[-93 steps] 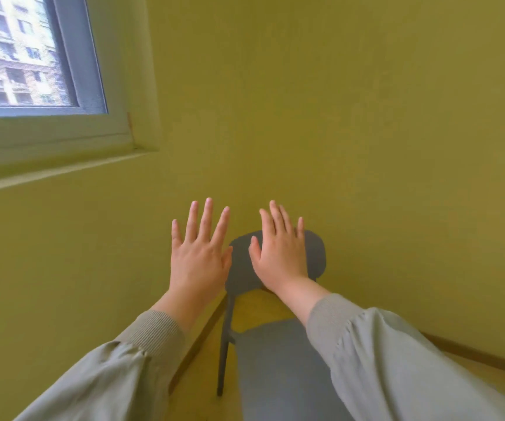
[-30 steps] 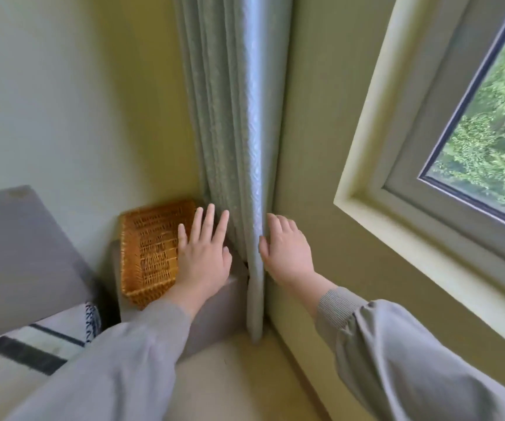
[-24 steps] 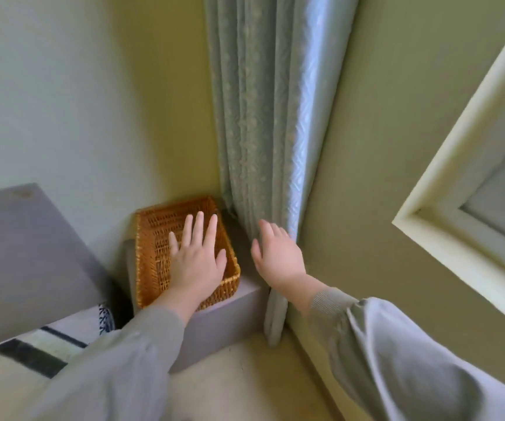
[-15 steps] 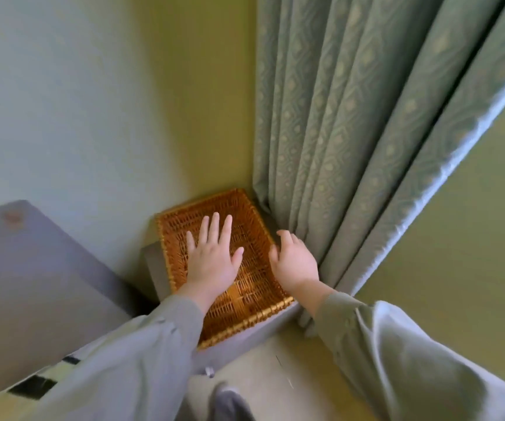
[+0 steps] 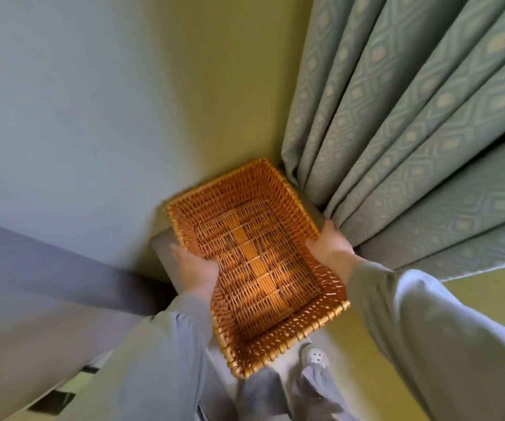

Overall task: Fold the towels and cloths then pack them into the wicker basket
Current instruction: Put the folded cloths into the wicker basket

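Note:
An orange-brown rectangular wicker basket [image 5: 254,259] with nothing inside it sits in the room's corner on a grey box-like stand [image 5: 163,247]. My left hand [image 5: 195,267] grips its left rim, fingers curled over the edge. On the opposite side my right hand [image 5: 330,246] grips the right rim, next to the curtain. No towels or cloths are in view, apart from a striped black-and-white fabric [image 5: 59,396] at the lower left edge.
A patterned grey-green curtain [image 5: 412,132] hangs close at the right, brushing the basket's far corner. A grey padded headboard or cushion [image 5: 32,284] lies at the left. Yellow-green walls meet behind the basket. My legs and a shoe [image 5: 315,358] show below.
Both hands went from hovering flat over the basket to gripping its left and right rims. My view tilted down and closer, so the basket looks larger.

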`<state>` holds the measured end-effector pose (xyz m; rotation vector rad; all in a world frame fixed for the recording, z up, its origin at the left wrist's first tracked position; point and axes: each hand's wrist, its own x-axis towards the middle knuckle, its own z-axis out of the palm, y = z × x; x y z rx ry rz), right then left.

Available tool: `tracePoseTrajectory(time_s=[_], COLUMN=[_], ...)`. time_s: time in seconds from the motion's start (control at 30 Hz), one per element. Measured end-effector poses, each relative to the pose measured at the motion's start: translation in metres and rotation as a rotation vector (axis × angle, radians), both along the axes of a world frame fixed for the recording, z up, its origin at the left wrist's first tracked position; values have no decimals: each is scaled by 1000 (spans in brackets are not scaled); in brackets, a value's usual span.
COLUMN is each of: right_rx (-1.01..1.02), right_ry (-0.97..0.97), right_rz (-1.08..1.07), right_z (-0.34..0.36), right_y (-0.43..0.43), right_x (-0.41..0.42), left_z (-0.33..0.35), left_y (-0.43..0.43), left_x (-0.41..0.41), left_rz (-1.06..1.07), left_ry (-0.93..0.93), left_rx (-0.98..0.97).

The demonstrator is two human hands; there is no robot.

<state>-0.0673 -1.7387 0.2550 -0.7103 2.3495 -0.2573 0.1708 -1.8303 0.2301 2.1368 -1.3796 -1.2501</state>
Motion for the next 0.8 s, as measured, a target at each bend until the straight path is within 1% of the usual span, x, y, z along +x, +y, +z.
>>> tracePoseTrajectory(time_s=[0.03,0.07,0.13,0.2,0.27,0.4,0.5,0.67,0.8], right_rx=[23,35,12,-2,25,99,123,161,143], right_ry=[-64,-85,-6,79,111,123,113,-8,1], right_rz=[-25,-33,-33,-40,-58,-152,-197,-141,-143], right_z=[-7,-13,-27,-33,-34,-17,5,42,65], right_y=[1,2,3,6,14,48,77,124,182], right_x=[-3,-5,-7,-8,-11,-22,-29,-46,-64], left_z=[-6,-11,-22,-24,-22,-8,10,41,69], left_y=[-1,1,1,1,2,12,17,27,63], left_x=[3,7,16,17,13,-6,-24,-54,-89], left_rz=[66,74,26,10,-21,-166,-249,-470,-664], left_ry=[16,7,-27,-40,-36,-58,-117,-252,-340], left_rx=[49,87,116,97,92,117,110,87,91])
